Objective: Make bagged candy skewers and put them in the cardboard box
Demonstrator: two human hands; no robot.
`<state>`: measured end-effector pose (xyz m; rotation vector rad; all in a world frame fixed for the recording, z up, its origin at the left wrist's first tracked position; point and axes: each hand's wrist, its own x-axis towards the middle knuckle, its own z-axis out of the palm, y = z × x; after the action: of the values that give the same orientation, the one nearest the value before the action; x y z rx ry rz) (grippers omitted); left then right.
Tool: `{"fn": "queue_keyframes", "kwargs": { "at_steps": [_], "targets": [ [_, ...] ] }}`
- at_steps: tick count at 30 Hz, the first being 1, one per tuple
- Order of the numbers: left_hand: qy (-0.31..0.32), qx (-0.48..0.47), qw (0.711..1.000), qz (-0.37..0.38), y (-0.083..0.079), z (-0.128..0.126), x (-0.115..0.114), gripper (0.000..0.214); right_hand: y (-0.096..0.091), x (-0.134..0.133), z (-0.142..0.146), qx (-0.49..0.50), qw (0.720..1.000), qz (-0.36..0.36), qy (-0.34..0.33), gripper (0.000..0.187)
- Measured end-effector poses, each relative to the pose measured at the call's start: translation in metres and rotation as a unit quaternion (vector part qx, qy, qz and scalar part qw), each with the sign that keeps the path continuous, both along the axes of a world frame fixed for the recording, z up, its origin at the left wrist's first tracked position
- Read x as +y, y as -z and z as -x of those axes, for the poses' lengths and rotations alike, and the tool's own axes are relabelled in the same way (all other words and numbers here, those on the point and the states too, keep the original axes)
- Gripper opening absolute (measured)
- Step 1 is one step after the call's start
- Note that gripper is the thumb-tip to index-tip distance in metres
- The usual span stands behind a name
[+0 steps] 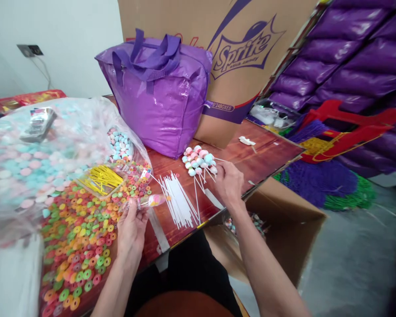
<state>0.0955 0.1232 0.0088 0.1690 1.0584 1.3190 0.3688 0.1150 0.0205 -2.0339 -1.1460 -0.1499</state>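
Note:
My left hand (pixel 131 231) is closed on a small clear plastic candy bag (pixel 154 200) with a pink and white printed end, held above the loose candy rings. My right hand (pixel 230 184) has its fingers closed at the stick end of a marshmallow skewer, beside a heap of pink, blue and white marshmallow skewers (pixel 198 160); its fingertips are partly hidden. Between the hands lies a bundle of bare white sticks (pixel 178 200). Yellow twist ties (pixel 103 178) fill a clear tray among the colourful candy rings (pixel 82 237).
A big clear bag of marshmallows (pixel 29 158) covers the table's left side. Behind stand a purple zip bag (pixel 158 105) and a large carton (pixel 237 88). An open cardboard box (pixel 284 224) sits below the table edge at right. Purple packages (pixel 343 53) are stacked beyond.

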Motion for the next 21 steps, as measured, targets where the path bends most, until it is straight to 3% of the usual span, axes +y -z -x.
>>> {"fn": "queue_keyframes", "kwargs": {
  "at_steps": [3, 8, 15, 21],
  "targets": [
    [-0.015, 0.007, 1.000, -0.004, 0.000, 0.001, 0.005, 0.024, 0.000, -0.030, 0.027, 0.130, 0.983, -0.104, -0.079, 0.023],
    [-0.031, 0.016, 0.999, -0.016, 0.004, 0.001, 0.008, 0.025, -0.004, -0.080, 0.074, 0.246, 0.948, -0.098, -0.174, 0.019],
    [-0.023, 0.018, 0.999, -0.037, 0.007, 0.000, 0.004, 0.031, 0.003, -0.103, 0.078, 0.194, 0.949, -0.107, -0.227, 0.016],
    [-0.001, 0.074, 0.994, -0.083, 0.010, 0.001, 0.004, 0.040, -0.008, -0.108, 0.064, 0.070, 0.955, -0.094, -0.272, 0.016]
  ]
}}
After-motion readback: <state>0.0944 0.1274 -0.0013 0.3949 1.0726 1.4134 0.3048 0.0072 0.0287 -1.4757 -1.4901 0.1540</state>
